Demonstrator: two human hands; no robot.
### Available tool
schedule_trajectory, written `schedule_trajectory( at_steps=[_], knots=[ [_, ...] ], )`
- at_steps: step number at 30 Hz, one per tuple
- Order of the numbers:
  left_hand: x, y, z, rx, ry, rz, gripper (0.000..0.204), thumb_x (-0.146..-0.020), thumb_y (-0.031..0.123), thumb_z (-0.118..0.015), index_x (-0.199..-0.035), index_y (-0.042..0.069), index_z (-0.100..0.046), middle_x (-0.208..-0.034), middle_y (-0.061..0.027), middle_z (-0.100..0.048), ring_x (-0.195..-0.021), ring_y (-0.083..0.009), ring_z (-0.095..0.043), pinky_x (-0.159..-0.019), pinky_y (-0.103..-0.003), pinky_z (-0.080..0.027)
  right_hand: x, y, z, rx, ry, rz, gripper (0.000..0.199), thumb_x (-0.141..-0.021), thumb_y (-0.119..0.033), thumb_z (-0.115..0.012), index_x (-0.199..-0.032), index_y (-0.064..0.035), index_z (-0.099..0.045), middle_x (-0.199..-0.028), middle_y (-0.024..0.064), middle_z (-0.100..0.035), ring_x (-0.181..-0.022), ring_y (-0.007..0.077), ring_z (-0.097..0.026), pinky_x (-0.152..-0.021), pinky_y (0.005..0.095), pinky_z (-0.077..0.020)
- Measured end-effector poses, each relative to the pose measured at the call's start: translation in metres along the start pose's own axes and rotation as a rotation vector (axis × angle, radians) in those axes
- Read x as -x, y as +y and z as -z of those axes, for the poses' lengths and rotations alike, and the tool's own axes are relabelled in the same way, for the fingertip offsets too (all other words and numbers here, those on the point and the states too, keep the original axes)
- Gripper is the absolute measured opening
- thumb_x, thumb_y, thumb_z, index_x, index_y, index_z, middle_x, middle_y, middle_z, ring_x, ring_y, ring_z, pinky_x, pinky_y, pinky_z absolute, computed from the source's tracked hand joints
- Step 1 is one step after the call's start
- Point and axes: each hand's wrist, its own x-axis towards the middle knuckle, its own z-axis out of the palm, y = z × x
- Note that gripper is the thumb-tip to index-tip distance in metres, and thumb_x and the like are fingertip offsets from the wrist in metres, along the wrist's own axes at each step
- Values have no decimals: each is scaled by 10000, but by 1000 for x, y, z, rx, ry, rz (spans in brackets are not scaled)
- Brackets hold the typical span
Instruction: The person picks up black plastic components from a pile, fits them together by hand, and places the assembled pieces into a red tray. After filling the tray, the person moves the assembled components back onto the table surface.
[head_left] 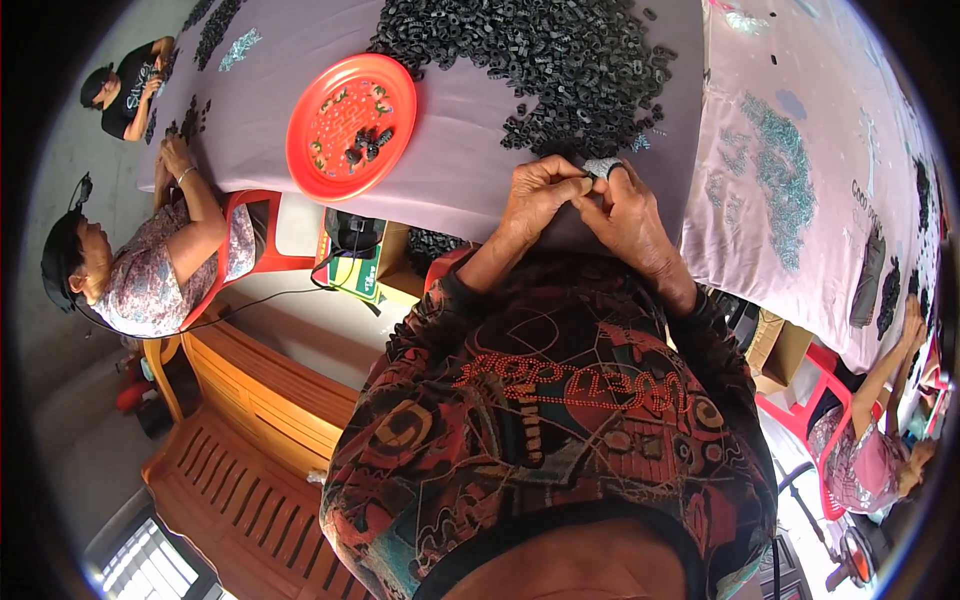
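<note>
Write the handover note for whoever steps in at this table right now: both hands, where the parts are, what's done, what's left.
Left hand and right hand: together at the table edge, fingers pinched on a small grey part; what exactly is gripped is hard to see.
Parts: big heap of small black parts just beyond the hands on the lilac cloth. Red plate to the left holds only a few black pieces.
Done: seemingly just those few on the plate.
Left: nearly the whole heap looks untouched.
</note>
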Motion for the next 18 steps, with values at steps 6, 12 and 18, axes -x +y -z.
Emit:
schedule_trajectory(
  at_steps=[6, 12, 18],
  knots=[
    [0, 3, -1, -4, 1, 20, 44, -790, 21, -601, -787, -19, -620, -757, -61, -626, -706, -100, -563, -676, -225, -449, 2, 5, -18, 122, 154, 109, 286, -720, -103, -677, -767, 4, -416, -760, 197, -489, -626, 373, -554, -513, 433, -459],
    [0, -2, -1, -37, 13, -62, 81, -812, 21, -602, -744, -24, -600, -729, -81, -636, -664, -106, -582, -634, -239, -486, 3, 2, -24, 217, 194, 148, 280, -697, -109, -677, -761, -4, -426, -766, 182, -497, -632, 350, -558, -526, 419, -470],
    [-2, -8, -2, -27, 57, -71, 94, -804, -5, -599, -711, -15, -591, -709, -71, -627, -665, -102, -581, -626, -229, -480, 2, 2, -24, 220, 182, 83, 270, -669, -96, -674, -760, -11, -435, -761, 170, -506, -655, 343, -563, -546, 403, -474]
  ],
)
